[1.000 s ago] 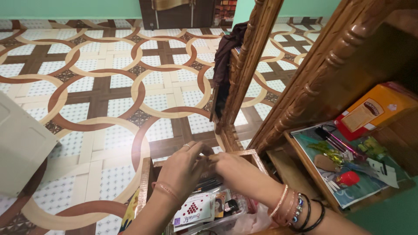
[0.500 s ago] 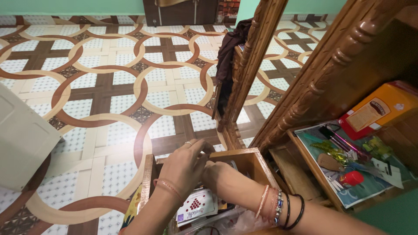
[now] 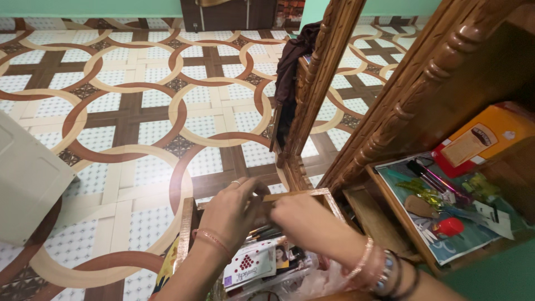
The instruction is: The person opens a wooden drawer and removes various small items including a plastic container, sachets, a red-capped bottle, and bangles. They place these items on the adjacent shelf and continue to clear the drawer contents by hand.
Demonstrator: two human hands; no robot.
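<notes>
Wooden drawer (image 3: 326, 196), pulled out at bottom centre of the frame, is where both hands are working. Step in hand, as I'm reading it: sorting through the drawer's contents, at the point of picking something out of the back end.

Left hand (image 3: 231, 214) is curling over the far part of the drawer, fingers bent down toward a bunch of thin dark sticks (image 3: 262, 231), likely pencils or cosmetic liners. Right hand (image 3: 304, 217) is coming in from the lower right, fingers bent and meeting the left hand's fingertips just under the drawer's far rim. Whether either hand is actually pinching anything I cannot tell; the fingertips are hiding each other and whatever is between them.

The sticks are lying directly beneath and between the two hands, touching or nearly touching the left fingers. Just below them in the frame, nearer the wearer, a white card of red sticker dots (image 3: 251, 267) is sitting on top of the clutter, next to a small printed packet (image 3: 281, 257) and some clear plastic wrap (image 3: 317, 278).

Next move is probably calling for a precise fingertip pinch on one thin item, then a straight lift so the neighbouring sticks aren't getting dragged along; the drawer is crowded, so clearance is tight.

Right of frame: a lower shelf (image 3: 390, 223) is carrying a red and yellow box (image 3: 473, 142), pens and a small red cap (image 3: 448, 227), well apart from both hands. Patterned tile floor (image 3: 139, 111) is filling the upper left.
</notes>
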